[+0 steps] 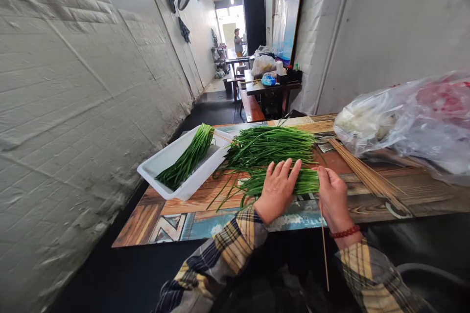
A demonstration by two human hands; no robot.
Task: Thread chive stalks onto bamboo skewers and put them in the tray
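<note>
My left hand (277, 188) lies flat, fingers stretched out, on a small bunch of green chives (306, 182) on the patterned table (191, 212). My right hand (332, 193) is closed at the bunch's right end and grips a thin bamboo skewer (324, 249) that runs down toward me. A larger heap of loose chives (271, 144) lies just beyond both hands. Further left, a white tray (161, 171) holds skewered chives (189, 156).
A bundle of bamboo skewers (367, 176) lies right of my hands, beside bulging plastic bags (411, 122). A textured wall runs along the left. Down the aisle stand more tables (271, 89) with bags and bottles, and a person (238, 41) stands at the far doorway.
</note>
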